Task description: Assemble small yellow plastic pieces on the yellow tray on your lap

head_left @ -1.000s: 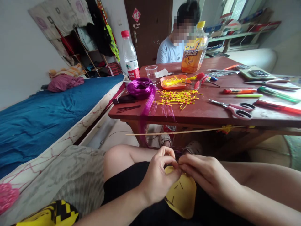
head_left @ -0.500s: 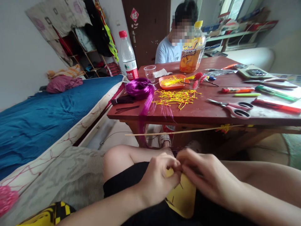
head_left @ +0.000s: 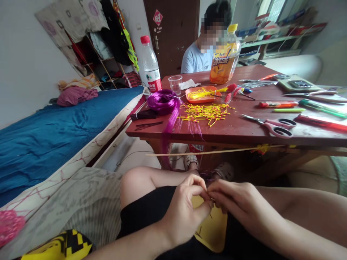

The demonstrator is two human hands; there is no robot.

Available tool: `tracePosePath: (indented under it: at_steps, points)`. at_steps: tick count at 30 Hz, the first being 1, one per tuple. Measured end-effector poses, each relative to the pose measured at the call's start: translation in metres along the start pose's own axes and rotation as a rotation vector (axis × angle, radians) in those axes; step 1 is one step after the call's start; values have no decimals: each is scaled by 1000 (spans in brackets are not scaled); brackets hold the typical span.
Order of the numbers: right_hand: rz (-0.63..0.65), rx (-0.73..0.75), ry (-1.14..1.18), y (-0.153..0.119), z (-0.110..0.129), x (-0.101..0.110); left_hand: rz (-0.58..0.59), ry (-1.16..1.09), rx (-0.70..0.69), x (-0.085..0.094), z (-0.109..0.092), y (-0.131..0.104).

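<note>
Yellow tray: the shallow yellow tray is set on the lap, on black cloth, and is partly covered by the hands; a few short dark sticks are held in it.
Left hand: over the tray, a small piece is pinched between thumb and finger of the left hand; the piece is mostly hidden.
Right hand: the same piece is gripped by the bent fingertips of the right hand, which are brought up against the left ones.
Orange tray: on the table, a bundle of yellow strands is laid in the orange tray, its right end carried past the rim.
Loose pile: yellow pieces with red bits are scattered just in front of that tray.
Clear cup: its contents cannot be made out; the cup is stood upright.
Yellow-capped bottle: amber liquid is contained in the bottle.
Red-capped bottle: the clear bottle is placed beside the cup.
</note>
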State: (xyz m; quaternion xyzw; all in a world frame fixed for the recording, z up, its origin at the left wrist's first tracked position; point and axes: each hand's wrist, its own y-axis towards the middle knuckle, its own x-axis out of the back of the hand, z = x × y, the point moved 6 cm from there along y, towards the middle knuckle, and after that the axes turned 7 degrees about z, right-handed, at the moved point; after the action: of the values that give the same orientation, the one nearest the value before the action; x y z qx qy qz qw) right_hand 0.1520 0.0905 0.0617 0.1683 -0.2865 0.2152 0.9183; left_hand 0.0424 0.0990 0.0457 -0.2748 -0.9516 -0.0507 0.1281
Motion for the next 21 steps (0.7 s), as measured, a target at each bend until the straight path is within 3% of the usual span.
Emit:
tracePosePath:
  at_steps: [3,6,8,9,11,14,16,18,21]
  points:
    - [119,-398,527,1,-26,-20,-71,568,-454,-2,-25,-14]
    - [181,-495,807,4,-34,-32,-11,905,-800,-13,-34,-27]
    - [200,-500,841,4,-35,-32,45,945,-839,-14,-35,-26]
    - [188,-481,800,4,-34,-28,68,890,-773,-11,-35,-21]
    - [134,-359,561,2,-26,-15,128,588,-446,-2,-27,-5]
    - [51,178,-76,-5,15,4,190,-154,243,-1,9,6]
    - [10,551,-479,-18,39,2,199,-539,547,-10,26,1]
    - [-39,716,-702,-27,47,0,190,-714,657,-17,33,-1]
    - [-62,685,-673,-26,43,2,186,-749,650,-20,33,-1]
